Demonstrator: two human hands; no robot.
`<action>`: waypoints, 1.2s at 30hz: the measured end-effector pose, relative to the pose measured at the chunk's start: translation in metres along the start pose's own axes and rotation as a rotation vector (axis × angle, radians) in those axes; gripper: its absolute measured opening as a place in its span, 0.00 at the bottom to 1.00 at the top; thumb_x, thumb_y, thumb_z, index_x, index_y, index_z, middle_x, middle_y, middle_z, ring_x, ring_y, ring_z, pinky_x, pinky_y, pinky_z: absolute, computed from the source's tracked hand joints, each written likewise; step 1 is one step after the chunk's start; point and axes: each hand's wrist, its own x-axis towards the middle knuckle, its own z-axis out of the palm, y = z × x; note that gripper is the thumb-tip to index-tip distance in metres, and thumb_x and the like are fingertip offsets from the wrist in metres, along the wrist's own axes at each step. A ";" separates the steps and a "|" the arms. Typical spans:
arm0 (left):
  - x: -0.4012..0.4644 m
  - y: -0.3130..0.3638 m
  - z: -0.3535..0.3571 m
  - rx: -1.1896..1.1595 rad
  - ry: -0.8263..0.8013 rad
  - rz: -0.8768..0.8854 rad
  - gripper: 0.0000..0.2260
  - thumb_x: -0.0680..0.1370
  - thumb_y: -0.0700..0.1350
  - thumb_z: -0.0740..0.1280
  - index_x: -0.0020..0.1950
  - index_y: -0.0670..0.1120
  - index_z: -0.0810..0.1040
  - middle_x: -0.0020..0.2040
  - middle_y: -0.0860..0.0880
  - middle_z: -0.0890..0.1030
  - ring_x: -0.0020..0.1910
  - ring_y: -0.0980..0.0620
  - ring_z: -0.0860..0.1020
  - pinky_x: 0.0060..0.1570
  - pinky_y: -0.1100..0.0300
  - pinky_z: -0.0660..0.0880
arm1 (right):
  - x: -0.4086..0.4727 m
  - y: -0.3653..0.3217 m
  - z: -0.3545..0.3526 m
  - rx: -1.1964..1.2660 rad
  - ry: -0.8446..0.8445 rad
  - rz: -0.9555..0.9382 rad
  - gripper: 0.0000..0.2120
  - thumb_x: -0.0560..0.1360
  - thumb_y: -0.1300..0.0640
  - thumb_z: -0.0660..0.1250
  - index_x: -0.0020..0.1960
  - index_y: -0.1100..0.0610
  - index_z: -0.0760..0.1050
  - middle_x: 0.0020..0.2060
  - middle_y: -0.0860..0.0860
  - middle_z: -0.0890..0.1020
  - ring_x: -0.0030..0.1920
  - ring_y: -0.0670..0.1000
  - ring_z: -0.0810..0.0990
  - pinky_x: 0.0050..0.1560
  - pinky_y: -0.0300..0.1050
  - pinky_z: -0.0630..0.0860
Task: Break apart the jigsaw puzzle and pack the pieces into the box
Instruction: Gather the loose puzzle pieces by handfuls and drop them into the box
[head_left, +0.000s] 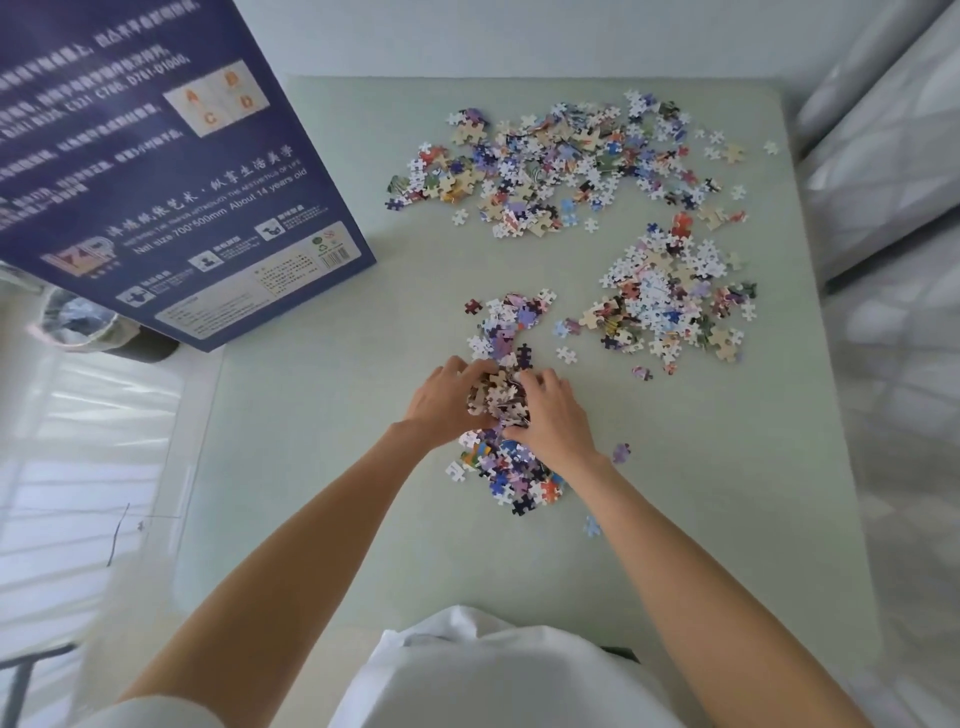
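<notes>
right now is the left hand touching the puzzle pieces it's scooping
Touching: the head view shows the left hand cupped against the heap of puzzle pieces, opposite the right hand.

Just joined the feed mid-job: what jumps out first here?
Both hands, left hand and right hand, cup a clump of puzzle pieces at the middle of the pale green table. Two more loose heaps lie beyond: a far heap and a right heap. The big blue box looms at the left, tilted, printed side showing.

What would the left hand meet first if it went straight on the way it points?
Probably the near pile just beyond the left hand and its scooped pieces; height is unclear.
</notes>
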 end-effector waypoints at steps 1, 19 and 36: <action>-0.002 0.001 0.000 -0.009 0.000 0.000 0.30 0.71 0.54 0.73 0.69 0.56 0.64 0.61 0.47 0.71 0.57 0.47 0.73 0.52 0.58 0.70 | -0.001 0.001 -0.001 0.029 0.004 -0.012 0.32 0.70 0.49 0.72 0.68 0.56 0.63 0.61 0.54 0.71 0.58 0.54 0.72 0.52 0.43 0.72; 0.005 0.000 -0.006 -0.009 -0.003 0.036 0.29 0.70 0.52 0.73 0.68 0.51 0.66 0.64 0.49 0.71 0.60 0.49 0.69 0.54 0.57 0.73 | -0.015 0.003 -0.017 0.191 0.185 0.173 0.19 0.72 0.56 0.70 0.61 0.61 0.75 0.51 0.56 0.82 0.47 0.53 0.81 0.51 0.41 0.74; 0.006 -0.016 -0.020 -0.336 -0.043 -0.089 0.18 0.73 0.42 0.72 0.61 0.51 0.77 0.55 0.50 0.81 0.53 0.51 0.78 0.47 0.67 0.69 | -0.021 -0.005 -0.023 0.286 0.191 0.190 0.19 0.74 0.58 0.69 0.63 0.61 0.74 0.49 0.56 0.83 0.31 0.38 0.73 0.46 0.37 0.72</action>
